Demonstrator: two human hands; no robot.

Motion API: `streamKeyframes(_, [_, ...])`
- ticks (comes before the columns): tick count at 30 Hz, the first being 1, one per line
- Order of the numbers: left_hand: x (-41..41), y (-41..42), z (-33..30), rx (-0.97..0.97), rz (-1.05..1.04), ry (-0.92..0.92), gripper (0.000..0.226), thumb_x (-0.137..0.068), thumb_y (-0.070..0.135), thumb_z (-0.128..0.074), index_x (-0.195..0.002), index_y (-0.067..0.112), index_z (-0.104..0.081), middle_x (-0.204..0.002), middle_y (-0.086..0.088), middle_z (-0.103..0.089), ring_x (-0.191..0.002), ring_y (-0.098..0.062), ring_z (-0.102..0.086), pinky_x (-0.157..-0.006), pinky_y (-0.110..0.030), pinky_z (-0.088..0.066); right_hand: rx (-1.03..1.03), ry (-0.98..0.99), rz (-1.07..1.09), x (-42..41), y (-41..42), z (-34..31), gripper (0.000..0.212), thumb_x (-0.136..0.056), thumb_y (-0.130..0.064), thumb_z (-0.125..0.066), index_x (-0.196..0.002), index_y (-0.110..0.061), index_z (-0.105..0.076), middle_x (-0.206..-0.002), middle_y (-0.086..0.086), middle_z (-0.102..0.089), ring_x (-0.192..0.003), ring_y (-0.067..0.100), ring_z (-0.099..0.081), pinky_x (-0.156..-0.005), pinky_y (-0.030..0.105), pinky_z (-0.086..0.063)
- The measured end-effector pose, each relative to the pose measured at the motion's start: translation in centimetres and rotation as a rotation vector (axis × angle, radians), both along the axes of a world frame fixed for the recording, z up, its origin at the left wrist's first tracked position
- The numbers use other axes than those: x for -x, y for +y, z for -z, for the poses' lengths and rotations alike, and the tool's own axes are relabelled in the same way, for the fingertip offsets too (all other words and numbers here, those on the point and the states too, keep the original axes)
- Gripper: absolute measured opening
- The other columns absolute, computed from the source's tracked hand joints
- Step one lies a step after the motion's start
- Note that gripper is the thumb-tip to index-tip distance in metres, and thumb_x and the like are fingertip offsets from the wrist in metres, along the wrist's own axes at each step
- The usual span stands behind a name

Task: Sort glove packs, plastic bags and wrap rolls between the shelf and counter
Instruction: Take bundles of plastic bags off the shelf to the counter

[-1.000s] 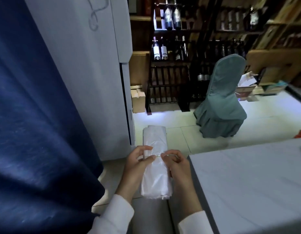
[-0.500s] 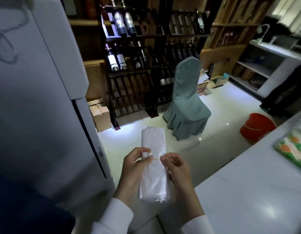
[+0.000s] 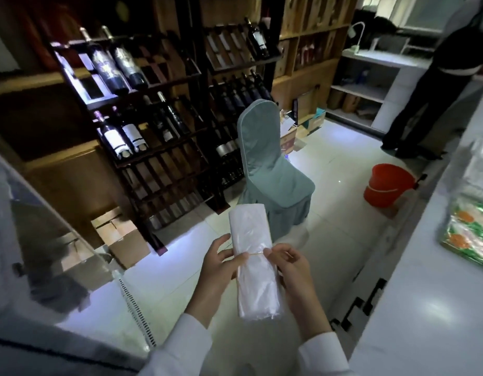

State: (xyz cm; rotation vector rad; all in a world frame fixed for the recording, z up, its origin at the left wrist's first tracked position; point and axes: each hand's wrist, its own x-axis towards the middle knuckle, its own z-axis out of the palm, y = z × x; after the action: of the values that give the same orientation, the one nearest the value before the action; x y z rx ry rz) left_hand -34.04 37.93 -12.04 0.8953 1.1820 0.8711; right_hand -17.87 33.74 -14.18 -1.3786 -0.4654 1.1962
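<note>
A white counter (image 3: pixel 425 308) runs just right of the right hand (image 3: pixel 294 270), with a green-and-orange printed pack (image 3: pixel 468 234) lying on it farther right. Pale, blurred packs (image 3: pixel 479 169) lie beyond that one.

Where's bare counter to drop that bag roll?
Near stretch of the white counter, this side of the green-orange pack, is bare. Past that pack, clear packs crowd it. Both hands, left hand and right hand, hold the bag roll.

White long sleeves (image 3: pixel 180 346); bare hands.
</note>
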Motion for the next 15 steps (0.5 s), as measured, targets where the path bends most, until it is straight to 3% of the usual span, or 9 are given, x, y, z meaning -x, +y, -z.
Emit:
streamKeyframes(2, [-1.7, 3.0, -0.6, 0.014, 0.084, -0.018, 0.053, -0.087, 0.007, -0.08, -0.134, 0.02, -0.06, -0.111, -0.008, -0.078, -0.105, -0.028, -0.075, -0.097, -0.045, -0.06, 0.0, -0.02, 0.033, -2.1, 2.4, -0.3, 0.021, -0.08, -0.016, -0.089, -0.086, -0.01, -0.07, -0.093, 0.019, -0.075, -0.088, 0.033, -0.067, -0.083, 0.055, -0.057])
streamKeyframes(4, [-3.8, 5.6, -0.8, 0.028, 0.142, -0.036, 0.047, -0.089, 0.005, -0.078, -0.131, 0.017, -0.062, -0.11, -0.013, -0.078, -0.106, -0.03, -0.075, -0.092, -0.037, -0.062, -0.012, -0.031, 0.094, -4.3, 4.4, -0.6, 0.024, -0.08, -0.015, -0.089, -0.09, -0.007, -0.069, -0.093, 0.018, -0.074, -0.088, 0.032, -0.067, -0.087, 0.052, -0.057])
streamKeyframes(10, [-11.6, 11.0, 0.0, 0.096, 0.296, -0.057, 0.062, -0.087, 0.01, -0.081, -0.139, 0.027, -0.052, -0.116, -0.017, -0.075, -0.107, -0.032, -0.075, -0.089, -0.039, -0.062, -0.018, -0.051, 0.284, -10.6, 6.4, -0.1, 0.02, -0.083, -0.011, -0.086, -0.086, -0.006, -0.066, -0.08, 0.01, -0.071, -0.077, 0.026, -0.063, -0.072, 0.036, -0.051])
streamKeyframes(15, [-18.0, 15.0, 1.3, 0.212, 0.438, -0.111, 0.058, -0.086, 0.011, -0.082, -0.136, 0.013, -0.055, -0.118, -0.02, -0.074, -0.1, -0.034, -0.077, -0.075, -0.034, -0.064, 0.015, -0.043, 0.458, -16.2, 6.5, 1.4, 0.021, -0.082, -0.013, -0.087, -0.086, -0.01, -0.067, -0.079, 0.009, -0.072, -0.071, 0.026, -0.065, -0.071, 0.043, -0.056])
